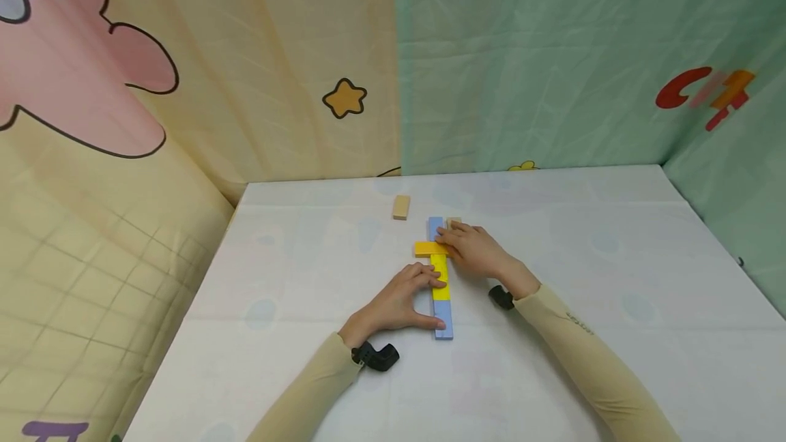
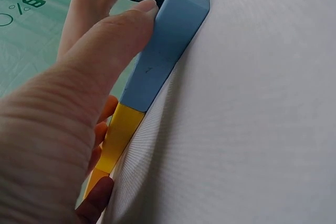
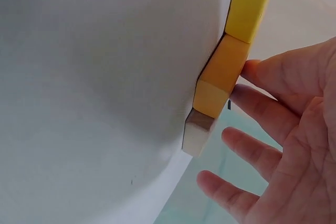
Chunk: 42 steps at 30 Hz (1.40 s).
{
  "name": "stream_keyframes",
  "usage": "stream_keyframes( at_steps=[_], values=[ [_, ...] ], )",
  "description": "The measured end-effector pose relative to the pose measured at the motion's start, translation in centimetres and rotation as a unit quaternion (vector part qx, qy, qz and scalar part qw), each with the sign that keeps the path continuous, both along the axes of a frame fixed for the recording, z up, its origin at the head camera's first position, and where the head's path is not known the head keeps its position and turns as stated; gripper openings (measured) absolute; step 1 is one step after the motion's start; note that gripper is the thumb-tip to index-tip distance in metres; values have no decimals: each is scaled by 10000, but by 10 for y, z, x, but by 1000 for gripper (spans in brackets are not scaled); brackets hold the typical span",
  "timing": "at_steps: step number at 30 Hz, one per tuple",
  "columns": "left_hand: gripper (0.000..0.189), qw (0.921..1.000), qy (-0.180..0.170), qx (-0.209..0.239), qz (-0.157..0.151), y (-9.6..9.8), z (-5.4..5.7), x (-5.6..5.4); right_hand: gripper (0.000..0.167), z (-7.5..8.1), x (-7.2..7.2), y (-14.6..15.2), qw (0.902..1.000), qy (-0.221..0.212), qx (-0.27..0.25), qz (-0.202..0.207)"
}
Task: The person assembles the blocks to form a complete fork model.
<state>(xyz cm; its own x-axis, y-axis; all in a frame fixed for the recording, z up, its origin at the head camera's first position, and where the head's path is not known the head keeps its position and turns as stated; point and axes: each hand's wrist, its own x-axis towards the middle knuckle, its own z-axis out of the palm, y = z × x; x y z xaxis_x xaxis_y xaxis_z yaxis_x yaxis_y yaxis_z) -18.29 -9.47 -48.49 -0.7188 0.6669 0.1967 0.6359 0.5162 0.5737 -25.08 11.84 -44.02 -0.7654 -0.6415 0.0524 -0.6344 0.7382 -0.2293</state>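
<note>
A row of flat blocks lies on the table: a near blue block [image 1: 443, 322], a yellow block [image 1: 441, 290], an orange block [image 1: 424, 249] set crosswise, and a far blue block [image 1: 435, 224]. A wooden block [image 1: 454, 221] lies beside the far blue one, partly hidden by fingers. My left hand [image 1: 399, 297] spans the row's near part, thumb on the near blue block [image 2: 163, 45], fingertips at the yellow block. Over the far part, my right hand [image 1: 475, 249] touches the orange block [image 3: 220, 74] with thumb and a fingertip, its other fingers spread.
Another wooden block [image 1: 401, 207] lies apart, behind and left of the row. A pale cloth covers the table [image 1: 307, 258]. Patterned curtains [image 1: 522, 53] hang along its back and sides. Each wrist carries a black camera mount [image 1: 376, 357].
</note>
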Motion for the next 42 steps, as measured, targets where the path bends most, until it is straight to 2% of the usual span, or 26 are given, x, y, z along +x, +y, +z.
stream_keyframes(
  at_steps=[11,20,29,37,42],
  values=[
    [65,10000,12,-2,15,0,1,1,36,-4,1,4,9988,-238,-398,137],
    [66,10000,6,-87,33,0,-1,0,45,-2,6,11,9979,-421,-346,358],
    [67,9999,102,-80,18,0,1,1,49,-2,6,16,9964,-334,-236,739],
    [68,9999,53,-123,6,1,2,1,49,-2,6,15,9969,-309,-187,703],
    [70,9985,300,-452,-20,0,5,3,48,-2,6,13,9975,-303,-100,634]
  ],
)
